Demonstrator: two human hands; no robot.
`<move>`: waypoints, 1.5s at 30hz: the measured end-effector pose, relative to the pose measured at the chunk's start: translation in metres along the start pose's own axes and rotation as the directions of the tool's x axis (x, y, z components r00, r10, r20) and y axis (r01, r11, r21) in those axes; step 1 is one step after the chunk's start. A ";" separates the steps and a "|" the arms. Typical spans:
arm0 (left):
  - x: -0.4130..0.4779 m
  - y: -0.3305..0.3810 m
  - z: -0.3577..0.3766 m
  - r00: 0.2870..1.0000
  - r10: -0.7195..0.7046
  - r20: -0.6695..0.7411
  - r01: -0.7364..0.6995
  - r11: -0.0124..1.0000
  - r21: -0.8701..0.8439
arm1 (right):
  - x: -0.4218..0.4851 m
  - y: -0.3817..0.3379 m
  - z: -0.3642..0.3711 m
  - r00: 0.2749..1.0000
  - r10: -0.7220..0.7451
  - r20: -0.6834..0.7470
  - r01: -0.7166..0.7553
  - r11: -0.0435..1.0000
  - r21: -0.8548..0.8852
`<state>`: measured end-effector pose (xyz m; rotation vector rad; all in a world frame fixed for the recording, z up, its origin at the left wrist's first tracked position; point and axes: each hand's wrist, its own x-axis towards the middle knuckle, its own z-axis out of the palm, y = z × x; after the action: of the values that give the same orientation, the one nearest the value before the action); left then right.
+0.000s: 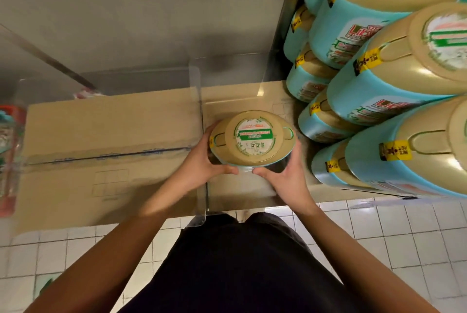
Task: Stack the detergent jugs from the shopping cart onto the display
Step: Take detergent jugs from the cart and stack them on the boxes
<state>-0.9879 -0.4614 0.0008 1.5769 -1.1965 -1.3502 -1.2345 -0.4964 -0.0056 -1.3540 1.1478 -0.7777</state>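
Seemingly upright, jug (252, 139) gripped by left hand (202, 162), right hand (286, 179).

Both hands are gripping a detergent jug (252, 138), its tan cap and round green-and-white label facing up at the camera. The left hand (202, 158) is curling around its left side and the right hand (283, 176) around its right, thumbs lying close together along the near edge. The jug is hanging over a cardboard box (240, 95), just beside a clear plastic divider (199, 100); contact with the box cannot be told. Stacked jugs (379, 90), turquoise with tan caps, are standing in tiers near its right side.
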 end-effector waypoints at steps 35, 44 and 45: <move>0.210 0.058 -0.079 0.992 0.122 0.030 -0.123 0.992 0.014 | 0.192 -0.056 0.027 0.983 0.050 -0.178 -0.077 0.986 -0.147; 0.182 0.034 -0.074 0.998 -0.069 0.004 0.060 0.893 0.445 | 0.164 -0.045 0.038 0.960 0.165 -0.224 -0.232 0.921 -0.313; 0.172 0.028 -0.070 0.998 -0.057 -0.025 0.062 0.879 0.473 | 0.150 -0.040 0.042 0.960 0.169 -0.223 -0.241 0.904 -0.352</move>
<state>-0.9217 -0.6361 -0.0127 1.9674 -1.5696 -1.1335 -1.1417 -0.6282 0.0019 -1.4610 1.6264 -0.5543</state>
